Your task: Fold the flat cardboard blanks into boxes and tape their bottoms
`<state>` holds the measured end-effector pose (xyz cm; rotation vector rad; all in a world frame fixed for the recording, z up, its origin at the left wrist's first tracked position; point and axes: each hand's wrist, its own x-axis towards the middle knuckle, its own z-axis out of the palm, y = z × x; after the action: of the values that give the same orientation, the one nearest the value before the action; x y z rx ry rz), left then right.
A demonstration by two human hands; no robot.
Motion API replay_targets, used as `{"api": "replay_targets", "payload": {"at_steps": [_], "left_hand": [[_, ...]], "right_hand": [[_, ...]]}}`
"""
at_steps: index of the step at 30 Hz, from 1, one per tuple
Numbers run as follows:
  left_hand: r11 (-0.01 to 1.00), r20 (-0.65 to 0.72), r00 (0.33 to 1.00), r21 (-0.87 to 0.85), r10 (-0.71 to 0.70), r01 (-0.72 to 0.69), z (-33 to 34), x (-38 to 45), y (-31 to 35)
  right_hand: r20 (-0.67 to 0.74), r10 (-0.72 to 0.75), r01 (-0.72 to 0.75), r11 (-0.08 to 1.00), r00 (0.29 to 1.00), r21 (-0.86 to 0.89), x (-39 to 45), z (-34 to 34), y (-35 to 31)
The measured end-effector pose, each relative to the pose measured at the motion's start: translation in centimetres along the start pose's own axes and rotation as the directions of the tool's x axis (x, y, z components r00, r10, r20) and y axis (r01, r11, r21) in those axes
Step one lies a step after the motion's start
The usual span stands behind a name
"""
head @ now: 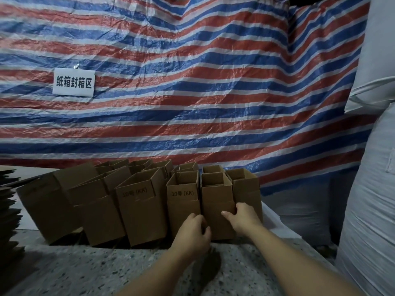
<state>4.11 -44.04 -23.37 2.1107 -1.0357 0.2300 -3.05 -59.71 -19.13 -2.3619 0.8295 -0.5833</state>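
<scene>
Head view: both hands hold one upright, open-topped cardboard box (pixel 217 201) standing on the speckled floor (pixel 128 270). The left hand (pixel 193 233) curls its fingers against the box's lower left edge; the right hand (pixel 243 217) grips its right side, thumb across the front. More folded boxes (pixel 141 210) stand in rows just beside it, before a striped tarpaulin (pixel 192 82) bearing a white sign (pixel 73 82).

Dim, soft focus, wide-angle edge distortion
</scene>
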Motion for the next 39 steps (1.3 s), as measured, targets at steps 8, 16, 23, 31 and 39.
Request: {"api": "replay_targets", "payload": {"at_steps": [8,16,23,31,39], "left_hand": [[1.0,0.064,0.998,-0.006,0.03,-0.029,-2.7,-2.6,2.1],[0.995,0.077,0.994,-0.066,0.075,-0.07,-8.8,-8.3,6.8],[0.989,0.022,0.999,-0.142,0.038,-0.034,-14.0,-16.6,9.5],[0.978,-0.059,0.995,-0.201,-0.075,0.062,-16.6,-28.1,7.1],[0.977,-0.088,0.984,-0.162,-0.153,0.137,-18.1,-35.6,4.3]], "right_hand": [[-0.089,-0.018,0.012,0.998,0.996,-0.069,-3.6,-2.4,-2.0],[-0.108,-0.116,0.112,0.993,0.987,-0.042,-10.6,-5.5,-7.1],[-0.128,-0.194,0.204,0.976,0.973,0.07,-20.4,-7.2,-9.5],[-0.131,-0.22,0.255,0.867,0.967,0.428,-32.9,-2.8,-9.6],[-0.11,-0.106,0.149,0.827,0.988,0.543,-39.7,1.8,-9.5]]}}
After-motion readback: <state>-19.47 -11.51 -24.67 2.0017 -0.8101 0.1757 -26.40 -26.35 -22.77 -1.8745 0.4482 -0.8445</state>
